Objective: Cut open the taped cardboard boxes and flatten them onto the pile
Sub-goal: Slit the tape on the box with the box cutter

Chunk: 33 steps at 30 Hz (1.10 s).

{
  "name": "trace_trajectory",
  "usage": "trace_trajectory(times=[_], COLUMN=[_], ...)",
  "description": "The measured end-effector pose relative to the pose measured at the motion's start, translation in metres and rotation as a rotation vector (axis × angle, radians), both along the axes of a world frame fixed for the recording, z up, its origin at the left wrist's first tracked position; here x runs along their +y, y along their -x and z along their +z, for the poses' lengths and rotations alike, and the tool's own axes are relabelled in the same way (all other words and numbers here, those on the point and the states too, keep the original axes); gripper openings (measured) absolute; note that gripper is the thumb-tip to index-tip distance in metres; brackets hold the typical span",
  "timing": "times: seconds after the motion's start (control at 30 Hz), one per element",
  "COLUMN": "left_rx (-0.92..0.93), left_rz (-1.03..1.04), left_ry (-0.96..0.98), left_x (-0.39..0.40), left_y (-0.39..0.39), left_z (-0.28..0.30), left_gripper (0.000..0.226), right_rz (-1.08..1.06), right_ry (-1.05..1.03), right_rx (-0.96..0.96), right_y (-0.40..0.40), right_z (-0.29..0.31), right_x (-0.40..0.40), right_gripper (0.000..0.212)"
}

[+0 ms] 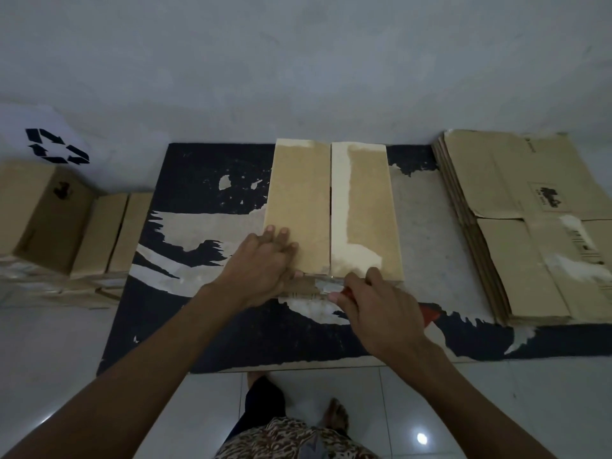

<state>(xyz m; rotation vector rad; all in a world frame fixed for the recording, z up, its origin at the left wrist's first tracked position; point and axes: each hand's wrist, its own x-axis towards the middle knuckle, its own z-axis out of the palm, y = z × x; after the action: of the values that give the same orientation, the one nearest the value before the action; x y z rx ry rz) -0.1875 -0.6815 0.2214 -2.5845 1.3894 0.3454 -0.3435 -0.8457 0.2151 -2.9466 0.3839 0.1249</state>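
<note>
A brown cardboard box [361, 210] stands in the middle of the dark board [205, 180], its two top flaps meeting along a centre seam. My left hand [261, 266] presses flat on the left flap near the box's front edge. My right hand [374, 303] grips a red-handled cutter [347, 290] at the front end of the seam, where torn tape shows. The blade tip is hidden by my fingers. A pile of flattened boxes [536, 233] lies to the right of the board.
Several closed cardboard boxes [49, 213] stand at the left beside a white sheet with a black recycling symbol [56, 145]. The board lies on a white tiled floor against a pale wall. My feet [337, 415] are just below the board's near edge.
</note>
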Motion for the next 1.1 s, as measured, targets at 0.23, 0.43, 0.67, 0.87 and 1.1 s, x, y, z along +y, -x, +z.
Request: trace_trajectory(times=[0.23, 0.43, 0.67, 0.87, 1.1], left_rx=[0.004, -0.004, -0.013, 0.023, 0.11], left_rz=[0.016, 0.026, 0.011, 0.006, 0.147], left_ry=[-0.024, -0.036, -0.026, 0.026, 0.074], left_x=[-0.002, -0.003, -0.003, 0.002, -0.003], left_y=[0.002, 0.003, 0.004, 0.001, 0.009], left_z=[0.0, -0.001, -0.004, -0.01, -0.003], left_gripper=[0.065, 0.062, 0.06, 0.071, 0.068], right_rz=[-0.037, -0.041, -0.076, -0.104, -0.093], right_ry=[0.002, 0.072, 0.061, 0.108, 0.057], right_rx=[0.146, 0.175, 0.209, 0.2, 0.185], right_y=[-0.01, -0.012, -0.011, -0.005, 0.0], right_z=[0.01, 0.014, 0.024, 0.026, 0.024], right_x=[0.009, 0.015, 0.007, -0.005, -0.009], right_gripper=[0.045, 0.047, 0.044, 0.049, 0.048])
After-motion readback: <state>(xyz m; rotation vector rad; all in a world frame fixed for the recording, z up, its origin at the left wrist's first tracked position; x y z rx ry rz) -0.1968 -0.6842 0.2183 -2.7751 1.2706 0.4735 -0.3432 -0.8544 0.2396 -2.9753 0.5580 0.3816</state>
